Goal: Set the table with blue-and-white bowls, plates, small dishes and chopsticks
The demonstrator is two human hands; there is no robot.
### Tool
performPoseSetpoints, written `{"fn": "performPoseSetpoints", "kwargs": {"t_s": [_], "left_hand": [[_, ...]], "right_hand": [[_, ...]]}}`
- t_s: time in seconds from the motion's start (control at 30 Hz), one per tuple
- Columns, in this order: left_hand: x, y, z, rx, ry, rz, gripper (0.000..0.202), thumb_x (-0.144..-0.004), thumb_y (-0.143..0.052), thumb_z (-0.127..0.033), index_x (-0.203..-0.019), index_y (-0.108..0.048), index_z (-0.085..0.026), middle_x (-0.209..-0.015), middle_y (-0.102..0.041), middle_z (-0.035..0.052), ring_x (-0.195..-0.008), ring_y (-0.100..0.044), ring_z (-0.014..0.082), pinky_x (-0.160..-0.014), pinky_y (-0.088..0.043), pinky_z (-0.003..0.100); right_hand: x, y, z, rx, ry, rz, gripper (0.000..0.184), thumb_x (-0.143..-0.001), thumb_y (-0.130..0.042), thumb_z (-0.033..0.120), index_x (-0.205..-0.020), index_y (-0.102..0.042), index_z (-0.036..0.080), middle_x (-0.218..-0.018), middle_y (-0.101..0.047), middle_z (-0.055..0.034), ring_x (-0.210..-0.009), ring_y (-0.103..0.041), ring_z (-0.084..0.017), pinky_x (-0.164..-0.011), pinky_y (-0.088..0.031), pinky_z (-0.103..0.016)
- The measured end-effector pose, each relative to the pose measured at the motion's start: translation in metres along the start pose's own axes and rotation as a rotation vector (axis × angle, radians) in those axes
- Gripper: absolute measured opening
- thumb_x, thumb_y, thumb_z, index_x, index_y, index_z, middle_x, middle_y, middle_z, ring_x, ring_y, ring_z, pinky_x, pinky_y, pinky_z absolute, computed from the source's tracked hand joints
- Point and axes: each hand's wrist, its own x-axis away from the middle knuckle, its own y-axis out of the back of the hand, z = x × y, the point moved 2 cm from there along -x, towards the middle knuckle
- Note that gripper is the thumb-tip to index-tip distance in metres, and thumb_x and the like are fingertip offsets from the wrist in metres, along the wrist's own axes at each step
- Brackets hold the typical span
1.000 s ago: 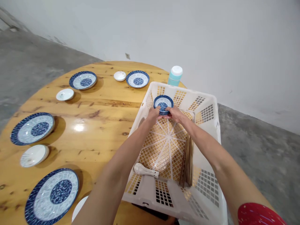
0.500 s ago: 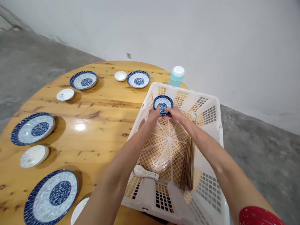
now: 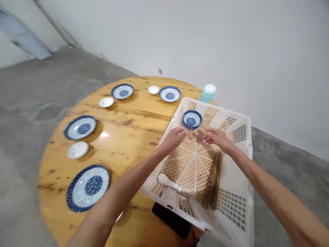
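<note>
A white plastic crate [image 3: 241, 118] sits on the right side of a round wooden table [image 3: 128, 127]. In its far corner rests a small stack of blue patterned bowls [image 3: 192, 119]. My left hand [image 3: 174, 137] hovers just in front of the bowls, fingers loosely curved, holding nothing. My right hand [image 3: 217, 137] hangs over the crate's middle, fingers spread and empty. A bundle of brown chopsticks [image 3: 214, 180] and a white spoon [image 3: 168, 181] lie on the crate floor.
Several blue patterned plates [image 3: 88, 187] [image 3: 80, 127] [image 3: 122, 91] [image 3: 170, 93] and small white dishes [image 3: 77, 150] [image 3: 106, 102] [image 3: 153, 90] ring the table. A teal bottle with a white cap [image 3: 207, 93] stands behind the crate. A black flat object [image 3: 171, 219] lies under the crate's near edge.
Both hands have let go of the stack of bowls and drawn back toward me. The camera has pulled back and swung, so more floor shows at the left.
</note>
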Motion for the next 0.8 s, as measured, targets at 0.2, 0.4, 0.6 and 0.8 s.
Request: {"fn": "performPoseSetpoints", "kwargs": {"t_s": [0.2,0.4,0.6,0.8], "left_hand": [[0.112,0.088,-0.006,-0.396,-0.273,-0.301,0.026,-0.086,-0.058,-0.039,-0.103,-0.072,-0.022,-0.101,-0.074,0.0072,-0.096,-0.069,0.021,-0.091,-0.052,0.03],[0.214,0.139,0.062,-0.23,-0.052,-0.644,0.043,-0.084,-0.058,-0.053,-0.107,-0.068,-0.018,-0.102,-0.075,0.0091,-0.094,-0.071,0.0239,-0.087,-0.056,0.035],[0.274,0.144,0.109,-0.101,-0.041,-0.648,0.042,-0.085,-0.056,-0.052,-0.104,-0.068,-0.017,-0.096,-0.074,0.0094,-0.087,-0.071,0.0231,-0.083,-0.057,0.036],[0.345,0.184,0.16,-0.069,-0.038,-0.573,0.04,-0.089,-0.05,-0.049,-0.108,-0.068,-0.019,-0.1,-0.075,0.0091,-0.09,-0.072,0.0219,-0.085,-0.056,0.033]], "right_hand": [[0.037,-0.007,0.015,0.013,0.161,0.147,0.039,-0.077,-0.078,0.038,-0.105,-0.067,0.013,-0.087,-0.076,-0.0105,-0.064,-0.07,-0.015,-0.057,-0.057,-0.024],[0.087,-0.032,0.028,0.026,0.306,0.204,0.053,-0.074,-0.076,0.057,-0.107,-0.069,0.015,-0.094,-0.076,-0.0119,-0.07,-0.071,-0.019,-0.064,-0.06,-0.031],[0.188,-0.033,0.024,0.228,0.445,0.051,0.043,-0.085,-0.067,0.055,-0.115,-0.069,0.024,-0.103,-0.075,-0.011,-0.084,-0.073,-0.025,-0.078,-0.063,-0.04],[0.304,-0.103,-0.044,0.284,0.386,-0.144,0.042,-0.085,-0.064,0.057,-0.114,-0.069,0.027,-0.1,-0.076,-0.0098,-0.08,-0.073,-0.026,-0.075,-0.064,-0.04]]}}
